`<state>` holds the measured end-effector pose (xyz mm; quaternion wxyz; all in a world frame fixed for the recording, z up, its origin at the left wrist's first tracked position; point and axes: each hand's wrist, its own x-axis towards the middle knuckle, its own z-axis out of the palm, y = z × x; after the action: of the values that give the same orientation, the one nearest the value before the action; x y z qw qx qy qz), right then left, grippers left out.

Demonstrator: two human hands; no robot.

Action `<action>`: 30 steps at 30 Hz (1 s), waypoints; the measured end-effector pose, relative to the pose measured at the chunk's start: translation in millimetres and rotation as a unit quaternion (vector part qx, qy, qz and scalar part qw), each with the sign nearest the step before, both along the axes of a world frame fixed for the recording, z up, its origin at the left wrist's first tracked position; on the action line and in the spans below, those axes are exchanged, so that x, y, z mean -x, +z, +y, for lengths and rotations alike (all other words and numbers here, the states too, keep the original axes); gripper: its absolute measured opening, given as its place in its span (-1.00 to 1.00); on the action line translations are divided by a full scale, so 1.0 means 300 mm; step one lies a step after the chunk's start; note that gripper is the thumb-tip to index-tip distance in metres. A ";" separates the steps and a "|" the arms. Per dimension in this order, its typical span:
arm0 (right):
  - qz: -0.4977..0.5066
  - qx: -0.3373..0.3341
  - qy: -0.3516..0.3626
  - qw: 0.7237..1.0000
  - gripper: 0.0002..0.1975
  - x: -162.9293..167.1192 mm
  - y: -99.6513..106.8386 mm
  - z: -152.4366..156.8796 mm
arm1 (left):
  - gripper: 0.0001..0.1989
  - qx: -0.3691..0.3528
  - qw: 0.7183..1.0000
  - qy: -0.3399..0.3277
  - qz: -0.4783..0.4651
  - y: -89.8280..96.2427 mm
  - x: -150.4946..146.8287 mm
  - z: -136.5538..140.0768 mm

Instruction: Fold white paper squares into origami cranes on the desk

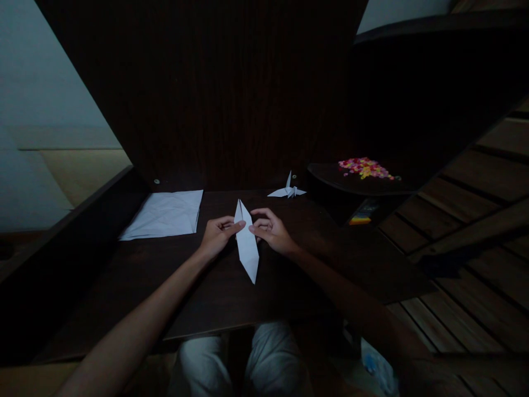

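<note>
A long piece of folded white paper, pointed at both ends, is held between my hands over the dark desk. My left hand pinches its left edge, the thumb lying on the upper face. On the opposite edge, my right hand grips the paper with thumb and fingers. A slit runs down from the paper's far tip. Beyond my right hand, a finished white origami crane rests near the back panel. The undersides of the paper and some fingertips are hidden.
To the left lies a stack of white paper sheets. A curved dark shelf at the right bears a pile of small colourful pieces. The desk has a raised side board on the left and a tall panel behind.
</note>
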<state>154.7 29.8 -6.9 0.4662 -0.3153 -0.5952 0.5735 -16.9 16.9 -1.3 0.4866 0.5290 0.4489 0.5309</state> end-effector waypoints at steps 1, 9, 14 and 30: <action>0.005 -0.006 -0.002 1.000 -0.54 0.000 0.000 0.000 | -0.68 0.001 1.000 0.002 -0.003 0.000 0.000 0.001; 0.014 -0.024 -0.076 0.997 -0.73 -0.010 -0.007 0.024 | -0.25 -0.020 0.995 -0.048 -0.089 0.013 0.000 -0.006; 0.026 0.020 -0.097 0.995 -0.72 -0.020 -0.012 0.037 | -0.63 -0.029 0.994 -0.097 -0.047 0.009 0.015 -0.010; 0.032 0.011 -0.147 0.989 -0.75 -0.021 -0.008 0.042 | -0.58 -0.066 0.982 -0.168 -0.062 -0.027 0.003 0.001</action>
<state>161.1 42.5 -9.4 0.5609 -0.3859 -0.5208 0.5150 -17.7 17.2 -9.5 0.5596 0.5941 0.2864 0.5019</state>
